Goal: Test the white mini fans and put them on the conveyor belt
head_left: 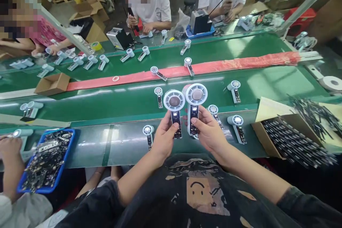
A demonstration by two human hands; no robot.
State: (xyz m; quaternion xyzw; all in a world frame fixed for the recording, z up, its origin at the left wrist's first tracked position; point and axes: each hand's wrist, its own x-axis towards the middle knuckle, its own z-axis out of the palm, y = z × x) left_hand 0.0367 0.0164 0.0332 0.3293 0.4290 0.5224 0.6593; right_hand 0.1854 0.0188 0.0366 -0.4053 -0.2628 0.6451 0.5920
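Note:
My left hand [166,133] is closed round the handle of a handheld fan [174,101], its thumb on the black circuit board in the open handle. In my right hand [207,126] is a second handheld fan [196,94], gripped the same way. Both fans stand upright side by side, round heads up, each with a small white light on its board. Close to my left hand lies another fan [148,133] on the bench. Two more, a fan [216,114] and a fan [237,126], lie right of my right hand, with their boards exposed.
A green conveyor [128,96] with several fans runs behind the bench, beside a red strip [213,67]. A cardboard box [263,135] of black strips stands right; a blue tray [73,139] of boards and a small carton [52,83] are left. Co-workers sit opposite and at left.

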